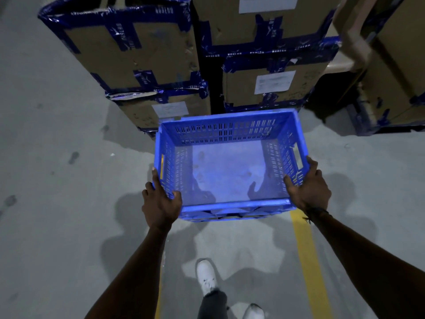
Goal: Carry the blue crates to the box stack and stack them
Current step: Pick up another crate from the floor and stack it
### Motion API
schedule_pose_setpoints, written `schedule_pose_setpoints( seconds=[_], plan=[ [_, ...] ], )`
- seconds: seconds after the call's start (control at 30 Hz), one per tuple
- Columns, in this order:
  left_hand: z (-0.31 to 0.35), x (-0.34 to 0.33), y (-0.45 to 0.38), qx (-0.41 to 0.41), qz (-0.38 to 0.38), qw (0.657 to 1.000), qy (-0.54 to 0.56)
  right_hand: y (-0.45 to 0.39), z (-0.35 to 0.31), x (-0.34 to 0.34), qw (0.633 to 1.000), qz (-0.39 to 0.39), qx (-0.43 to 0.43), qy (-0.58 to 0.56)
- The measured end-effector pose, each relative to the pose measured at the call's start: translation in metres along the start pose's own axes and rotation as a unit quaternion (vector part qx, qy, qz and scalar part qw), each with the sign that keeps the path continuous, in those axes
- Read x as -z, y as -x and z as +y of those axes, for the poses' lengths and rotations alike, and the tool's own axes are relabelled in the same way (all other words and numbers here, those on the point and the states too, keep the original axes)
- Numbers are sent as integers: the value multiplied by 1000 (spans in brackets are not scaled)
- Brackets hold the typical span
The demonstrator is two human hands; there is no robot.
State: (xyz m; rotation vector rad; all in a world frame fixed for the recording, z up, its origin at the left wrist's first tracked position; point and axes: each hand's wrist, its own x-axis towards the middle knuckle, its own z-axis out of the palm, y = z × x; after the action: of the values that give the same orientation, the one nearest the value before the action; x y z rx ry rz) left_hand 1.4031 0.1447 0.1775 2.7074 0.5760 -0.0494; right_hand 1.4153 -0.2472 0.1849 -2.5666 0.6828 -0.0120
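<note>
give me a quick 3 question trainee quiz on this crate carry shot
1. True or false: the blue crate is empty.
2. Where do the left hand and right hand grip it? A) far rim B) near corners C) underneath only
3. What colour tape seals the cardboard boxes ahead?

Key: 1 true. 2 B. 3 blue.

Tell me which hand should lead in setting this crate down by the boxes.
Neither clearly, perhaps left: the left hand and right hand grip opposite ends of the blue crate; the cardboard boxes sit ahead-left.
</note>
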Motion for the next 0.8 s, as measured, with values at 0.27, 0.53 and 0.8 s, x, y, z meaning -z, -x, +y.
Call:
schedule_pose_setpoints(
  seconds=[0.27,0.53,0.8],
  plan=[
    [11,14,-2,24,-36,999,11,0,-7,6,999,-17,-29,-12],
    [14,18,-3,11,-71,997,9,1,-15,7,999,-8,-31,15],
    [3,11,-10,-26,-94,995,-15,10,-19,2,993,38,-35,111]
  ],
)
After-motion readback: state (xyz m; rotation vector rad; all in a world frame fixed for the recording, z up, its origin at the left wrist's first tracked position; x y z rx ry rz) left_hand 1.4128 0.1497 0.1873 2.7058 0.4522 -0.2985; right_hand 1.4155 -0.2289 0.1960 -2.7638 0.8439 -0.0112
